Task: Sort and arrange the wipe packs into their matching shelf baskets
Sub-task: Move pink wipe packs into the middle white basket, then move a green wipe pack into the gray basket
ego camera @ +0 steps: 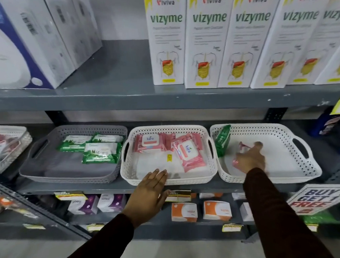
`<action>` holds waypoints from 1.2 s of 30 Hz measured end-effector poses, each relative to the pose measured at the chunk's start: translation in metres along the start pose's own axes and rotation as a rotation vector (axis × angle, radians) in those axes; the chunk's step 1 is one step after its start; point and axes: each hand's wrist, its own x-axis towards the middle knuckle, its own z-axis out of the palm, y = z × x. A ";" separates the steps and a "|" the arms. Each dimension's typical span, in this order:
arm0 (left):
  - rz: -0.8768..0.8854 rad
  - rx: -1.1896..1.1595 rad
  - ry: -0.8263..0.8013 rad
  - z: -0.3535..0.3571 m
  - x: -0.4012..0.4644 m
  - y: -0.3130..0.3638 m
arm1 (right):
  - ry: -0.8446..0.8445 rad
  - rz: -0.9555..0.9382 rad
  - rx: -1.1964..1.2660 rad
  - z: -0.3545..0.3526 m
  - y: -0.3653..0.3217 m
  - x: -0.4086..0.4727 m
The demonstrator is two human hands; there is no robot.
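Observation:
Three baskets stand side by side on the middle shelf. The grey basket (39, 167) on the left holds three green wipe packs (101, 152). The white middle basket (128, 174) holds pink Kara wipe packs (188, 151). The white right basket (305, 169) has one green pack (222, 140) standing against its left wall and a pink pack (238, 160) lying inside. My right hand (251, 158) reaches into this basket and lies on the pink pack; motion blur hides the grip. My left hand (148, 191) rests flat and open on the middle basket's front rim.
White Vizyme boxes (206, 40) line the shelf above, with white and blue boxes (23, 43) to their left. Below are small purple boxes (110, 203) and orange boxes (184, 212). A "Buy 1 Get 1 Free" sign (314, 199) hangs at lower right. Another basket (18, 144) sits far left.

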 end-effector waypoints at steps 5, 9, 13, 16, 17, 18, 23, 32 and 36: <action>-0.089 0.020 0.034 -0.012 -0.024 -0.034 | 0.146 -0.469 0.374 0.005 -0.025 -0.047; -0.108 0.002 0.022 -0.018 -0.033 -0.054 | -0.102 -0.778 0.338 0.057 -0.057 -0.102; -0.090 -0.030 0.012 -0.022 -0.036 -0.063 | -0.328 -0.908 0.005 0.124 -0.080 -0.134; -0.060 -0.043 0.008 -0.025 -0.036 -0.068 | -0.382 -0.954 -0.248 0.157 -0.096 -0.140; -0.056 -0.046 0.011 -0.026 -0.037 -0.069 | -0.392 -0.968 -0.353 0.164 -0.099 -0.140; -0.054 -0.050 0.015 -0.027 -0.038 -0.069 | -0.396 -0.974 -0.440 0.169 -0.102 -0.139; -0.085 -0.020 0.027 -0.027 -0.038 -0.064 | -0.341 -1.007 -0.490 0.155 -0.107 -0.132; -0.091 -0.032 0.000 -0.018 -0.026 -0.041 | 0.006 -0.215 -0.126 0.069 -0.066 -0.022; -0.113 -0.045 0.007 -0.013 -0.019 -0.032 | -0.130 -0.152 -0.089 0.052 -0.039 0.005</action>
